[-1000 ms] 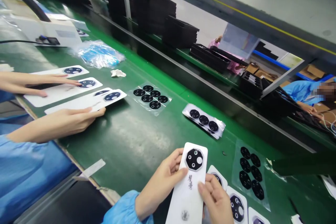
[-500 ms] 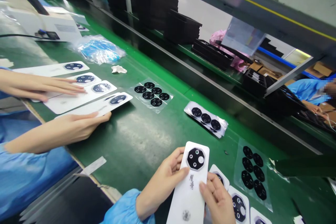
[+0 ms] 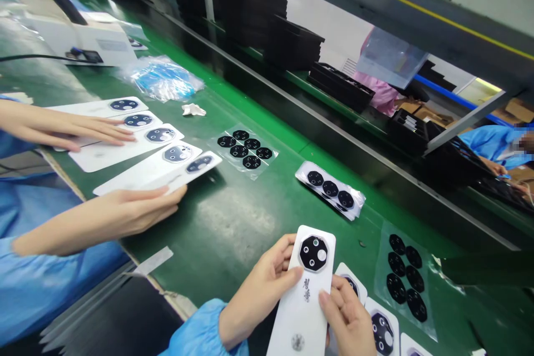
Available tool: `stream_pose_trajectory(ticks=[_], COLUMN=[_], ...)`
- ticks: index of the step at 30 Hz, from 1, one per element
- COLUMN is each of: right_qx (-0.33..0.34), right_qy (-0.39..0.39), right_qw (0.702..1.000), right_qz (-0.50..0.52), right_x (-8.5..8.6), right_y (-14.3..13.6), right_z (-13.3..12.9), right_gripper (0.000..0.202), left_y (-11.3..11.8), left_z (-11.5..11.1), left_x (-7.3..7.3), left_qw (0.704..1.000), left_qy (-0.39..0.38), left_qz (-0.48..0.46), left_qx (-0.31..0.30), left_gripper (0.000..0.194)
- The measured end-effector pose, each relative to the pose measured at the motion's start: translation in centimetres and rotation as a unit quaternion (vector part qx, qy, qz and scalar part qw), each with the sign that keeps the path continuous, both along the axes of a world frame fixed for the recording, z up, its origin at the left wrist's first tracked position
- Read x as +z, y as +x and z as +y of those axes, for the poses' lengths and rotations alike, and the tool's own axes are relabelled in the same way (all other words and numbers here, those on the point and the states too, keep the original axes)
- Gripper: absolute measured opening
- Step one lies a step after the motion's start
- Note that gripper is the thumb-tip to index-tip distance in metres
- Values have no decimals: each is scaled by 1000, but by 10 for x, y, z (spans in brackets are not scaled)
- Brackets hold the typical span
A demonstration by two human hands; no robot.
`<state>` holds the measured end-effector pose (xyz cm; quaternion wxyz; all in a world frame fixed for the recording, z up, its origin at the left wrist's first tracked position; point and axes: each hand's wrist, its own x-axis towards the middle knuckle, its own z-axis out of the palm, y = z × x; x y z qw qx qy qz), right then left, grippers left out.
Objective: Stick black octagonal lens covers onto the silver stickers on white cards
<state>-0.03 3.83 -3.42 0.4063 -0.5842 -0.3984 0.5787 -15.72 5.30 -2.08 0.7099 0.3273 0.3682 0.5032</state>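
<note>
Since a second ago the co-worker's hands (image 3: 125, 208) at the left of the frame have fanned their white covers (image 3: 146, 164) further right across the green belt (image 3: 233, 222); your white phone cover (image 3: 306, 295) has barely shifted at bottom centre; your left hand (image 3: 261, 289) grips its left edge, thumb on its face; your right hand (image 3: 348, 317) pinches the right edge.

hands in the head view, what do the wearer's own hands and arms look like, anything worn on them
Both are bare: no gloves, rings or watch show on the left hand or the right hand. The left arm wears a light blue sleeve with a gathered cuff at the wrist. The right wrist runs out of the picture, so no sleeve shows there. Fingernails are short and unpainted.
</note>
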Motion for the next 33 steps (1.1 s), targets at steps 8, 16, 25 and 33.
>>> stream_pose_trajectory(ticks=[8, 16, 25, 33], right_qx=[0, -22, -18, -20], right_qy=[-11, -2, 3, 29], right_qw=[1000, 999, 999, 999], right_qz=[24, 42, 28, -12], right_x=[0, 2, 3, 6], right_y=[-1, -1, -2, -1], right_z=[-1, -1, -2, -4], right_gripper=[50, 49, 51, 53], left_y=[0, -1, 0, 0], left_z=[1, 1, 0, 0], left_x=[-1, 3, 1, 0], left_qw=[1000, 1000, 1000, 1000], left_qy=[-7, -13, -7, -5], left_qz=[-2, 4, -1, -6], left_qx=[-2, -3, -4, -11], left_gripper=[45, 41, 42, 40])
